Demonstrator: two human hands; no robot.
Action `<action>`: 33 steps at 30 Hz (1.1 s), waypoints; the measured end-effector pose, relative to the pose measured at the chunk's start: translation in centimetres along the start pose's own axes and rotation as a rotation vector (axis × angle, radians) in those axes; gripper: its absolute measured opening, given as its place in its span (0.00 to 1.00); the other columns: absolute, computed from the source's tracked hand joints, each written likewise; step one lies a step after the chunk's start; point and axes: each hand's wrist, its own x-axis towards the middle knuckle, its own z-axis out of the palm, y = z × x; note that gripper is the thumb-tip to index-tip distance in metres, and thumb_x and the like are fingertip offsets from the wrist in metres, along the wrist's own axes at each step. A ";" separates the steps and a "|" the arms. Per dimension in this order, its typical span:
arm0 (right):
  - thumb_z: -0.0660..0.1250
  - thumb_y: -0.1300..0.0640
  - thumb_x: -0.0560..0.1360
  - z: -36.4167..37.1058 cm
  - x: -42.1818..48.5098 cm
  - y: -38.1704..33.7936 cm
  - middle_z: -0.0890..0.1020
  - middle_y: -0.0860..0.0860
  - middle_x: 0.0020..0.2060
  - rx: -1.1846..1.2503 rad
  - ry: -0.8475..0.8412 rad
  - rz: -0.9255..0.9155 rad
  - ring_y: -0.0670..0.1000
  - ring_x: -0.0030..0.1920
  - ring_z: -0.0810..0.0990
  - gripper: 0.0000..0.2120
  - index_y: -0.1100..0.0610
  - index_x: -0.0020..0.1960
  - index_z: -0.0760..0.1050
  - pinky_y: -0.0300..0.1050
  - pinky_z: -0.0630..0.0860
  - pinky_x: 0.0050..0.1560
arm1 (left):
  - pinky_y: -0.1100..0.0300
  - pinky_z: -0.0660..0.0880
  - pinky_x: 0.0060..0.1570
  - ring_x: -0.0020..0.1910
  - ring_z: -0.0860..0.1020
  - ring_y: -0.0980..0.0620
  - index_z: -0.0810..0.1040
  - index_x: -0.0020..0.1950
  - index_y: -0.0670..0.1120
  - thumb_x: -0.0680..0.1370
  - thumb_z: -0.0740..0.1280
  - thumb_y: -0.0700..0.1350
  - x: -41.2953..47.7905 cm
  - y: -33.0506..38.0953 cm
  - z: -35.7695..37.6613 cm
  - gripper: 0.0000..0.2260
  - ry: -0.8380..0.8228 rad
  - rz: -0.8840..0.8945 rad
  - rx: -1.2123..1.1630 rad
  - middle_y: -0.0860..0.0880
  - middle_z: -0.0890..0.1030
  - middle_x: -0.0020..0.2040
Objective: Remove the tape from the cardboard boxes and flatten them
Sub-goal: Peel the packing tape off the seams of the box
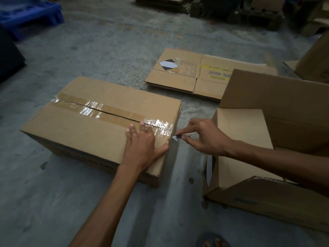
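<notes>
A closed cardboard box (85, 125) sits on the concrete floor in front of me. Clear and brown tape (114, 111) runs along its top seam to the near right corner. My left hand (142, 145) presses flat on the box top near that corner, thumb hooked over the edge. My right hand (203, 136) hovers just right of the corner and pinches a small metal blade (175, 138) whose tip touches the tape end at the box edge.
An open box (267, 122) with raised flaps stands at my right. A flattened box (195, 75) lies on the floor behind. More cardboard stacks (163, 2) lie at the back, a blue pallet (30, 16) at far left. My foot (213, 241) shows at the bottom.
</notes>
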 end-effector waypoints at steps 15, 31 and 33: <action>0.69 0.49 0.75 1.7 -0.3 0.0 0.85 0.45 0.50 0.208 -0.002 0.094 0.41 0.50 0.79 0.11 0.48 0.56 0.84 0.41 0.75 0.49 | 0.40 0.58 0.73 0.76 0.56 0.31 0.57 0.78 0.39 0.74 0.54 0.72 0.5 -0.3 0.2 0.45 -0.019 0.009 0.062 0.36 0.58 0.78; 0.64 0.43 0.79 2.7 1.3 3.2 0.83 0.49 0.53 0.060 -0.057 0.065 0.46 0.50 0.77 0.17 0.52 0.60 0.80 0.45 0.75 0.51 | 0.46 0.49 0.78 0.80 0.47 0.41 0.52 0.81 0.48 0.73 0.47 0.73 -0.3 -0.5 3.9 0.43 0.250 -0.037 -0.086 0.44 0.52 0.81; 0.63 0.44 0.79 2.2 1.9 3.6 0.83 0.50 0.53 0.045 -0.067 0.055 0.44 0.48 0.75 0.17 0.52 0.60 0.80 0.42 0.72 0.48 | 0.46 0.49 0.78 0.80 0.47 0.41 0.53 0.81 0.49 0.73 0.47 0.73 -0.3 -0.5 3.9 0.42 0.253 -0.037 -0.079 0.45 0.52 0.81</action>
